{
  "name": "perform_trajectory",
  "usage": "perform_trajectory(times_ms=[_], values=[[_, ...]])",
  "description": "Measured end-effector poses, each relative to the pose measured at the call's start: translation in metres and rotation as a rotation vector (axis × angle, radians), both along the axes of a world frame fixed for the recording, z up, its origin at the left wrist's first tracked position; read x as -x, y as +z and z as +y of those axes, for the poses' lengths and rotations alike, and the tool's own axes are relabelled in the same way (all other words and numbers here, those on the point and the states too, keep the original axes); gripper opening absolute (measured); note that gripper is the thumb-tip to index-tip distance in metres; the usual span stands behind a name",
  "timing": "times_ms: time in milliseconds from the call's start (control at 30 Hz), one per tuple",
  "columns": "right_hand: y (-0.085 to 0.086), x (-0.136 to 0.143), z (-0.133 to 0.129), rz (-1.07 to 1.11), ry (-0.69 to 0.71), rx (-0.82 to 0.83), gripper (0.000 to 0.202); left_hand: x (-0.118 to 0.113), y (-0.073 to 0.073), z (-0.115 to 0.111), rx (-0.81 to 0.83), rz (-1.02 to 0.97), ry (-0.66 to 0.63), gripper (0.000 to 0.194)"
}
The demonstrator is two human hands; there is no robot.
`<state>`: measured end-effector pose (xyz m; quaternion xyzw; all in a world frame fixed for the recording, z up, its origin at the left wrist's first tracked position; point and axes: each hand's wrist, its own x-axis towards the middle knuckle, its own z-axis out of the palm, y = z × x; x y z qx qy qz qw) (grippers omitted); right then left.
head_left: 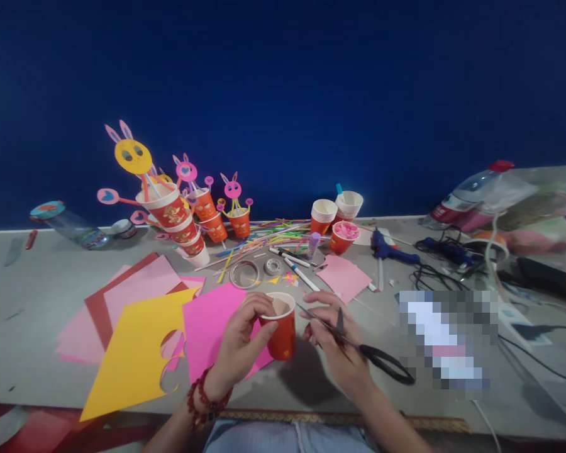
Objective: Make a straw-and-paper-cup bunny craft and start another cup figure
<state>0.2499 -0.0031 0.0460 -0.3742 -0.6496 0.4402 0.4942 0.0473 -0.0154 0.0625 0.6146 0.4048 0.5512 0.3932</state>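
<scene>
A red paper cup (283, 333) with a white rim is gripped by my left hand (245, 330), whose fingers reach over the rim and thumb presses the side. Just right of the cup, my right hand (337, 346) holds black-handled scissors (387, 363), their blades pointing up and left toward the cup. A bright pink sheet (207, 321) lies partly beneath my left hand. Beside it is a yellow sheet (132, 346) with round pieces cut from its right edge.
Rabbit-faced cup figures (170, 211) stand at the back left. Behind the cup are a tape roll (272, 267), markers (302, 274), colored sticks and a pink scrap (344, 277). Stacked cups (324, 214), a blue glue gun (393, 250), cables and a bottle (466, 195) are farther right.
</scene>
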Motion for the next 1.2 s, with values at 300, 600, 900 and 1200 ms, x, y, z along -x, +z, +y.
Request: perform_trajectory(times_ms=[300,600,900,1200], values=[[0.034,0.013,-0.016,-0.126,0.065,-0.181,0.027,0.000,0.002,-0.004,-0.031,0.098,0.078,0.005],[0.031,0.015,-0.015,-0.158,0.075,-0.200,0.025,0.002,0.008,-0.004,-0.106,0.174,0.084,0.009],[0.032,0.015,-0.017,-0.264,0.067,-0.260,0.019,0.001,0.007,-0.005,-0.149,0.244,0.130,0.009],[0.025,0.028,-0.017,-0.025,-0.035,0.040,0.025,-0.004,0.010,-0.008,-0.384,0.451,0.291,0.018]])
